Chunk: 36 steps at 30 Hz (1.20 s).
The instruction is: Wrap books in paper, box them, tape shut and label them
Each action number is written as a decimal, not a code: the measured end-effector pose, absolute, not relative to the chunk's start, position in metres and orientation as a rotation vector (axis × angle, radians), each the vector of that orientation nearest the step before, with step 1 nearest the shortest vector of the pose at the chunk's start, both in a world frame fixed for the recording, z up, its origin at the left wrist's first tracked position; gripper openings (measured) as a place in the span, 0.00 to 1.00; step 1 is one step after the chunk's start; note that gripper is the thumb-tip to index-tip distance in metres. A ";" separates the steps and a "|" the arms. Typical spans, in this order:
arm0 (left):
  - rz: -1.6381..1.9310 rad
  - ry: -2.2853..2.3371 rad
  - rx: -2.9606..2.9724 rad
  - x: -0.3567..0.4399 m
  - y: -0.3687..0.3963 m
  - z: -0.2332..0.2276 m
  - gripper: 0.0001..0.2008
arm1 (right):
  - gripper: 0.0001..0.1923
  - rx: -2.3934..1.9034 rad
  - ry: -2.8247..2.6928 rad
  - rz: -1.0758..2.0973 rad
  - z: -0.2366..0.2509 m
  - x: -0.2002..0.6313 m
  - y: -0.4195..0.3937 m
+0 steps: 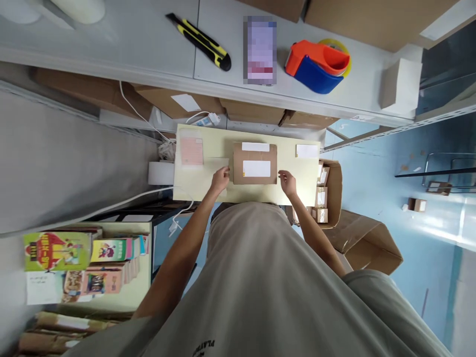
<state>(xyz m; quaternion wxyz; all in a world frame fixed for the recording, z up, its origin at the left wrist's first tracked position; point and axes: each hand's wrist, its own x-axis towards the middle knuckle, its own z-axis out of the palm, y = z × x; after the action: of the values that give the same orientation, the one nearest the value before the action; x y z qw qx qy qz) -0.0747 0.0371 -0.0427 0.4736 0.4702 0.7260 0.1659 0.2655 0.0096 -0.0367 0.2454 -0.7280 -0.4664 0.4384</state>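
Observation:
A small brown cardboard parcel (pixel 255 163) with two white labels lies flat in the middle of a pale yellow table (pixel 208 191). My left hand (pixel 220 179) rests at the parcel's left edge, fingers curled against it and over a thin strip of paper (pixel 215 162). My right hand (pixel 287 182) hovers just off the parcel's right lower corner, fingers apart, holding nothing. A pink-printed sheet (pixel 192 150) lies at the table's left, a white label (pixel 307 150) at its right.
Above runs a grey shelf (pixel 148 44) with a yellow-black utility knife (pixel 201 40), an orange-blue tape dispenser (pixel 317 64) and a white box (pixel 400 85). An open carton (pixel 327 191) of small parcels stands right of the table. Colourful books (pixel 85 263) are stacked lower left.

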 end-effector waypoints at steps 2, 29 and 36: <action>0.561 1.761 1.082 -0.068 0.051 -0.042 0.23 | 0.20 -1.960 -1.057 1.235 -0.036 0.260 0.026; 0.769 1.929 1.005 -0.061 0.053 0.006 0.16 | 0.30 -2.038 -1.052 1.118 0.000 0.243 0.035; 0.850 1.906 0.832 -0.073 0.055 -0.022 0.21 | 0.32 -1.975 -0.630 1.351 -0.016 0.253 0.032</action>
<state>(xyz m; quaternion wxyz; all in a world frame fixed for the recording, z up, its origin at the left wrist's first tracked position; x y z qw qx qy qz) -0.0729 0.0549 -0.0223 0.4327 0.3339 0.7648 0.3411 0.2528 0.0317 -0.0161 0.3273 -0.7542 -0.2405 0.5160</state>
